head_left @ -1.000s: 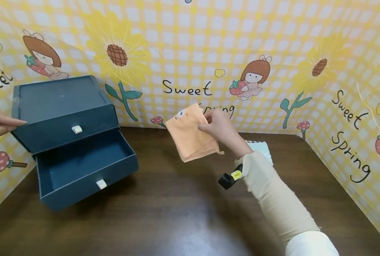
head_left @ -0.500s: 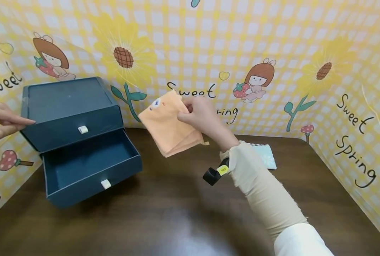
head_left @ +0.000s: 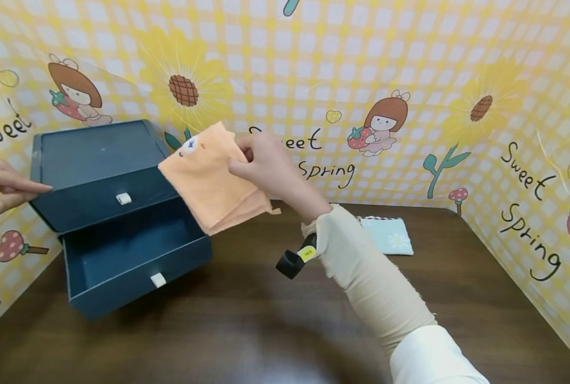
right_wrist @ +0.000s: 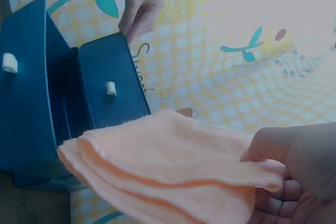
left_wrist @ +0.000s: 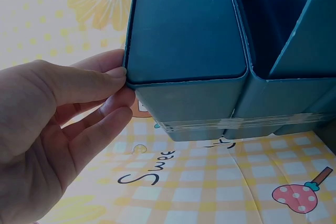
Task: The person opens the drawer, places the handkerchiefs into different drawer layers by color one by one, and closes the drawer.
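Note:
A folded orange towel [head_left: 208, 184] with a small embroidered patch hangs in the air, pinched at its side between the thumb and fingers of my right hand [head_left: 267, 165]. Its left part overlaps the right side of a dark blue two-drawer box [head_left: 93, 152] in the head view. My left hand [left_wrist: 58, 114] pinches the box's upper front left corner between thumb and fingertips. The lower drawer [head_left: 131, 277] is pulled out and its visible inside holds nothing; the upper drawer [right_wrist: 113, 72] is closed. In the right wrist view, several soft layers of the towel [right_wrist: 168, 156] show.
A light blue folded cloth [head_left: 387, 236] with a pale flower lies on the brown table [head_left: 275, 309] at the back right, behind the right forearm. A yellow checked sheet with cartoon prints [head_left: 285, 64] lines the back and sides.
My right hand has carried the towel leftward, from the middle of the table to beside the box and over the drawer's right edge. The left hand stays at the box's corner.

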A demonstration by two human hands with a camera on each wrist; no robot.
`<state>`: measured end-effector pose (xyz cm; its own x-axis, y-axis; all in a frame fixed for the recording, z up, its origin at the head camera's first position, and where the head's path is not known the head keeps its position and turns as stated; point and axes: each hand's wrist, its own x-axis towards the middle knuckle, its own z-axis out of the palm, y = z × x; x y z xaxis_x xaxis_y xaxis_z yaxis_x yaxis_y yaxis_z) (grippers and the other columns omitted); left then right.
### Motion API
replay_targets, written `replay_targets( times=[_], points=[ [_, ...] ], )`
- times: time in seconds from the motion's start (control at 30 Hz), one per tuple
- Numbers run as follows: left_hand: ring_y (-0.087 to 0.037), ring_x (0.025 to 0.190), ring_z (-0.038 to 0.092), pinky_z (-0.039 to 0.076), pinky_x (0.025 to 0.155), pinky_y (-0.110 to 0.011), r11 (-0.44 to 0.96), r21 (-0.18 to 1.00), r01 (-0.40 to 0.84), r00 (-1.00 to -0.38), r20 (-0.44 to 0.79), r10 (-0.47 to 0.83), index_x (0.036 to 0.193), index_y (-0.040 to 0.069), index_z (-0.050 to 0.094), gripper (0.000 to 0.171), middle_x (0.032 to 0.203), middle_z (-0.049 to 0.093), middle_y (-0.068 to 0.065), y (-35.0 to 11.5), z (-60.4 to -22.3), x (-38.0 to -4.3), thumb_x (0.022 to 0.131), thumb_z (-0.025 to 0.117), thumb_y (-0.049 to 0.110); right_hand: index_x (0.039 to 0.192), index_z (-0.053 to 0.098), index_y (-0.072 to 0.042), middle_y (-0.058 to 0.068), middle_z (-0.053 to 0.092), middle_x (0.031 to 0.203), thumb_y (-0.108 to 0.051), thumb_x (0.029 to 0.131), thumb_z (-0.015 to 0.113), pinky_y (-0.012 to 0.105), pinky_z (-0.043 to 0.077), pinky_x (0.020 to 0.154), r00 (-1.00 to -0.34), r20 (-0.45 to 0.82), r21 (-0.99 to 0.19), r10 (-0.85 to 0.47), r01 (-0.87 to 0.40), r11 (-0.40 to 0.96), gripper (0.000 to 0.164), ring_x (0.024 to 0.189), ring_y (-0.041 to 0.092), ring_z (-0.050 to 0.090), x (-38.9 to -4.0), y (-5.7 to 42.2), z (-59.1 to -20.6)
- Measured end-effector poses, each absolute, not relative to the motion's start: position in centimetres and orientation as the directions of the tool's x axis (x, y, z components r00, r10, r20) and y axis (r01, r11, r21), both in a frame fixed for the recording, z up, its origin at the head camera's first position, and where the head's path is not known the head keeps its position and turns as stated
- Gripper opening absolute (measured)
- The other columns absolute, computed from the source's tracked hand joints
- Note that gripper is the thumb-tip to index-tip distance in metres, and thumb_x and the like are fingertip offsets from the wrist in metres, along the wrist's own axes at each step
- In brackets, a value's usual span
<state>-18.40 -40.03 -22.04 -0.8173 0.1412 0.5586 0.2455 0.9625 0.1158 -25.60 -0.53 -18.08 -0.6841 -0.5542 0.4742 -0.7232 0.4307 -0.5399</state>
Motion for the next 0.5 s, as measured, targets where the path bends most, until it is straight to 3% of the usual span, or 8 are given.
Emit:
replay_targets(
  times=[0.1,0.5],
  points=[
    [0.011,0.057,0.031,0.028,0.047,-0.007,0.969,0.109,0.222,-0.833,0.538,0.130,0.083,-0.011,0.068,0.016,0.068,0.054,-0.010,-39.6,-21.7,-18.1,0.070,0.063,-0.020,0.057,0.041,-0.008,0.000,0.032,0.050,-0.007,0.083,0.058,0.019,0.020,0.044,-0.678,0.472,-0.533,-0.563,-0.728,0.431,0.030,0.043,0.010,0.026,-25.3,-1.3,-17.9],
    [0.010,0.058,0.032,0.028,0.047,-0.012,0.975,0.080,0.206,-0.842,0.523,0.135,0.082,-0.009,0.069,0.016,0.068,0.054,-0.007,-39.6,-21.8,-17.9,0.070,0.065,-0.018,0.056,0.040,-0.009,0.000,0.032,0.049,-0.009,0.085,0.059,0.018,0.021,0.044,-0.647,0.471,-0.524,-0.600,-0.752,0.399,0.034,0.043,0.007,0.024,-24.8,-3.3,-17.3]
  ],
)
